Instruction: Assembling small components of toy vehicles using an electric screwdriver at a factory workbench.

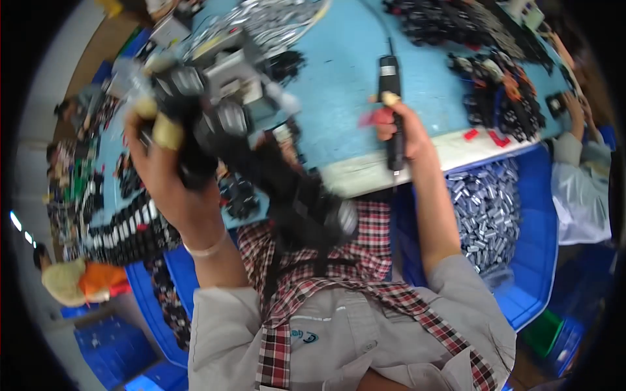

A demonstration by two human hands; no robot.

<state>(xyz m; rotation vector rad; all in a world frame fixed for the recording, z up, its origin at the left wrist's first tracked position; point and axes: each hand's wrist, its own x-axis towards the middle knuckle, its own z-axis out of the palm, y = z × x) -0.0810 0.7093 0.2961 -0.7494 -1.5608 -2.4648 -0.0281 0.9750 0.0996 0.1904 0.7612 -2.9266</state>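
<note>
My left hand (171,186), smeared by motion, is closed around a bulky cluster of black parts (274,166) with silvery round ends. The cluster trails from my fingers toward my lap, and its exact kind is too blurred to tell. Pale finger covers show on my fingertips. My right hand (409,130) is wrapped around a black corded electric screwdriver (389,73), its thin bit pointing back toward me past the table's near edge. Something small and red (377,118) is at my right fingers; its shape is smeared.
On the blue table (332,85) lie black part piles (430,23), orange-and-black parts (508,98) and a grey metal fixture (228,68). A blue bin (544,260) holds small metal pieces (482,212) at right. Another blue bin (147,287) stands left. Other people sit around the table.
</note>
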